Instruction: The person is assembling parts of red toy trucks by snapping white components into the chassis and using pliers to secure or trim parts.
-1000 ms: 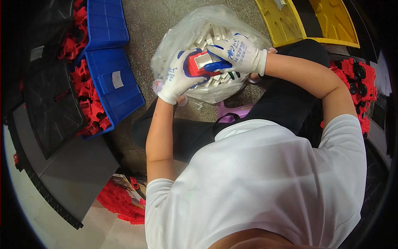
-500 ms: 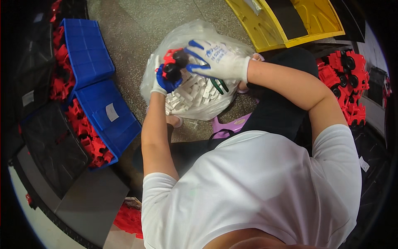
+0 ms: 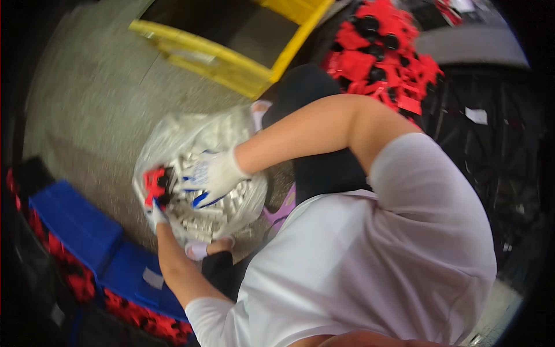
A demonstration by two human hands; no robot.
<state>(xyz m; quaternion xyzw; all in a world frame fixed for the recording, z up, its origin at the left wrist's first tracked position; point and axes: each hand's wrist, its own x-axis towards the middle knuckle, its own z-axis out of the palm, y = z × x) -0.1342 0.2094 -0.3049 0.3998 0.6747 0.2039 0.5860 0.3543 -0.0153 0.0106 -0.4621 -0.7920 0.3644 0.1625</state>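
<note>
Left hand (image 3: 157,214), white-and-blue glove: grips a red toy vehicle (image 3: 154,183) with black wheels, over the near-left side of a clear plastic bag (image 3: 162,132). Right hand (image 3: 215,175), gloved alike: fingers spread over the white pieces (image 3: 199,225) filling the bag; contact, from where I stand, unclear. Beyond the bag: one yellow crate (image 3: 258,87). Left: blue bins (image 3: 78,222), red parts (image 3: 75,277) alongside. Far right: red toy vehicles (image 3: 376,58), heaped.

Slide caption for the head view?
Left hand holds a red toy vehicle over a bag of white parts.
</note>
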